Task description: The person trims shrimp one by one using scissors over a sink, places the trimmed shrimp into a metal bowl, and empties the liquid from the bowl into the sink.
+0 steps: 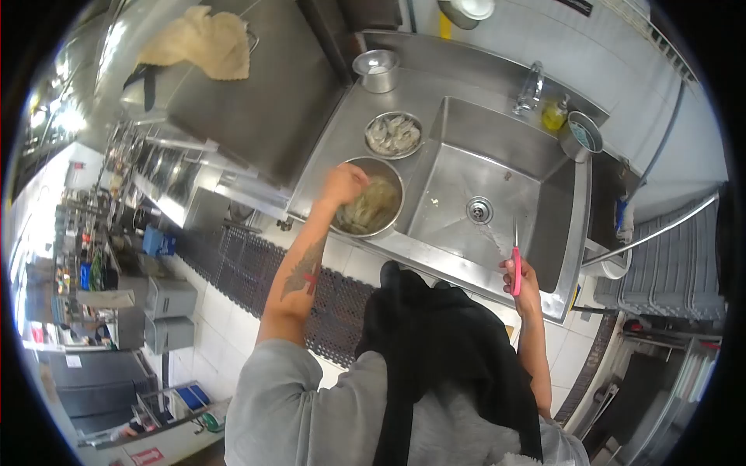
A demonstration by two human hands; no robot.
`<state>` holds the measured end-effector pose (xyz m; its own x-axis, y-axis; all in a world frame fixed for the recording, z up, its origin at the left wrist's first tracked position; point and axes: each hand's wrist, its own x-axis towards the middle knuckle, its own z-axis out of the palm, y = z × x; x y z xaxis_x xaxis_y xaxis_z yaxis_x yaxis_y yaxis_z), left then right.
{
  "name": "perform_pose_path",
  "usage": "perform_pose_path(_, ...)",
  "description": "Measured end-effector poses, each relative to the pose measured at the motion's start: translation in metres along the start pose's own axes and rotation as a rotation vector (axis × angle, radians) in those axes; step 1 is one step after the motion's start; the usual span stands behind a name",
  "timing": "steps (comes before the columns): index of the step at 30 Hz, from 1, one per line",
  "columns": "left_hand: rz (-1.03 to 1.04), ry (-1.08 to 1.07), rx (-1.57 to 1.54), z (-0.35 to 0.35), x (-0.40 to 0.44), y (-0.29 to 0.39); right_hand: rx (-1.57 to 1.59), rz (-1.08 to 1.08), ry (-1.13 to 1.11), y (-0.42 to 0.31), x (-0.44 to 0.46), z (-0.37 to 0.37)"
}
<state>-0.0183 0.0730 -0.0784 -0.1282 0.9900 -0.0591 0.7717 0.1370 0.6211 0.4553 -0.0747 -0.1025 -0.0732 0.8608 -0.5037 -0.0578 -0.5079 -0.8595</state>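
Observation:
My left hand [346, 185] reaches over the rim of a steel bowl [402, 203], its fingers curled together above the contents. Whatever the fingertips pinch is too small to make out. Greyish-green pieces that look like raw shrimp [373, 206] fill much of this bowl. In my right hand [525, 289], over the front edge of the sink, is a pair of scissors [517, 268] with pink handles, blades pointing toward the back. Beyond the bowl, a round metal dish [370, 149] holds pale grey pieces, which also look like shrimp [394, 134].
The steel sink basin [466, 175] has a drain [479, 210] and small scraps on its floor. A faucet [531, 89], yellow soap bottle [555, 115] and metal pot [580, 138] line its back. Another metal pot [377, 71] stands behind the dish. A cloth [203, 43] lies at upper left.

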Motion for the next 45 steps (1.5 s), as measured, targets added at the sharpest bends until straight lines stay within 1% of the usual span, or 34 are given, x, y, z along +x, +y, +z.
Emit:
perform_pose_path(2, 0.074, -0.147, 0.103, 0.019, -0.010, -0.013, 0.024, -0.002, 0.017, 0.001, -0.001, -0.002)
perform_pose_path(3, 0.074, -0.148, 0.104, 0.018, -0.011, -0.011, 0.025, 0.000, 0.018, 0.003, 0.002, -0.005)
perform_pose_path(5, 0.023, -0.161, 0.265, 0.016, -0.011, -0.006, -0.029, -0.001, -0.017, 0.008, 0.009, -0.011)
perform_pose_path(6, 0.027, -0.163, 0.267, 0.013, -0.012, -0.001, -0.026, -0.002, -0.014, 0.005, 0.009, -0.009)
perform_pose_path(8, -0.002, -0.333, 0.281, 0.009, -0.015, 0.011, -0.020, -0.032, -0.022, 0.000, 0.011, -0.007)
perform_pose_path(9, 0.004, -0.338, 0.285, 0.016, -0.017, 0.010, -0.013, -0.032, -0.017, -0.005, 0.011, -0.005)
perform_pose_path(11, 0.073, -0.438, 0.562, 0.042, -0.021, 0.000, -0.007, -0.051, -0.042, -0.010, 0.010, 0.000)
perform_pose_path(13, 0.083, -0.449, 0.596, 0.051, -0.023, -0.001, -0.006, -0.059, -0.042, -0.010, 0.010, 0.000)
perform_pose_path(15, 0.057, -0.531, 0.637, 0.054, -0.026, 0.005, -0.062, -0.082, -0.028, -0.014, 0.007, 0.004)
perform_pose_path(17, 0.083, -0.387, 0.585, 0.062, -0.036, 0.002, -0.159, -0.093, 0.029, -0.015, 0.004, -0.002)
perform_pose_path(19, 0.142, -0.460, 0.640, 0.076, -0.023, -0.023, -0.219, -0.118, 0.079, -0.011, 0.003, -0.012)
perform_pose_path(20, 0.154, -0.514, 0.603, 0.071, -0.021, -0.017, -0.235, -0.146, 0.107, -0.012, 0.000, -0.015)
perform_pose_path(21, 0.155, -0.564, 0.569, 0.063, -0.021, -0.011, -0.216, -0.128, 0.151, -0.013, -0.005, -0.020)
perform_pose_path(23, 0.181, -0.597, 0.492, 0.052, -0.012, -0.023, -0.224, -0.208, -0.197, -0.013, -0.013, -0.026)
perform_pose_path(24, 0.177, -0.542, 0.435, 0.046, -0.013, -0.024, -0.215, -0.202, -0.175, -0.008, -0.012, -0.024)
perform_pose_path(25, 0.168, -0.489, 0.377, 0.037, -0.015, -0.017, -0.388, -0.300, -0.311, -0.002, -0.010, -0.019)
perform_pose_path(26, 0.180, -0.503, 0.377, 0.029, -0.014, -0.009, -0.565, -0.397, -0.450, 0.003, -0.008, -0.014)
perform_pose_path(27, 0.123, -0.516, 0.414, 0.018, -0.013, 0.007, -0.564, -0.389, -0.437, 0.001, -0.009, -0.004)
perform_pose_path(28, 0.063, -0.525, 0.450, 0.011, -0.011, 0.013, -0.716, -0.314, -0.476, -0.002, -0.011, 0.008)
perform_pose_path(29, 0.069, -0.529, 0.446, 0.006, -0.007, 0.010, -0.869, -0.237, -0.516, -0.002, -0.012, 0.013)
perform_pose_path(30, 0.043, -0.524, 0.342, -0.001, -0.005, 0.008, -0.867, -0.230, -0.512, 0.001, -0.014, 0.011)
perform_pose_path(31, 0.013, -0.519, 0.240, -0.006, -0.005, 0.005, -0.988, -0.162, -0.513, 0.005, -0.015, 0.011)
perform_pose_path(32, 0.011, -0.494, 0.214, -0.010, -0.006, 0.002, -1.110, -0.092, -0.512, 0.009, -0.017, 0.012)
perform_pose_path(33, 0.011, -0.494, 0.209, -0.009, -0.006, 0.001, -1.115, -0.090, -0.512, 0.014, -0.021, 0.009)
perform_pose_path(35, -0.008, -0.483, 0.169, -0.014, -0.011, -0.008, -0.926, -0.202, -0.380, 0.025, -0.033, -0.007)
perform_pose_path(36, -0.024, -0.466, 0.164, -0.016, -0.017, -0.010, -0.967, -0.172, -0.380, 0.023, -0.038, -0.013)
perform_pose_path(37, -0.015, -0.428, 0.017, -0.013, -0.024, -0.008, -1.004, -0.143, -0.393, 0.009, -0.049, -0.015)
perform_pose_path(38, -0.003, -0.388, -0.128, -0.012, -0.030, -0.006, -0.972, -0.147, -0.362, 0.015, -0.057, -0.020)
perform_pose_path(39, -0.016, -0.371, -0.128, -0.013, -0.033, -0.006, -0.918, -0.192, -0.352, 0.014, -0.068, -0.025)
perform_pose_path(40, -0.008, -0.366, -0.215, -0.013, -0.036, -0.006, -0.928, -0.157, -0.332, 0.006, -0.079, -0.027)
perform_pose_path(42, -0.024, -0.334, -0.364, -0.013, -0.046, -0.002, -0.908, -0.146, -0.269, 0.013, -0.096, -0.043)
perform_pose_path(43, -0.036, -0.313, -0.367, -0.013, -0.049, -0.003, -0.906, -0.101, -0.243, 0.016, -0.107, -0.051)
perform_pose_path(44, -0.043, -0.297, -0.457, -0.011, -0.052, -0.006, -0.906, -0.058, -0.217, 0.019, -0.120, -0.059)
perform_pose_path(45, -0.049, -0.274, -0.548, -0.009, -0.055, -0.010, -0.784, 0.084, -0.151, 0.022, -0.139, -0.063)
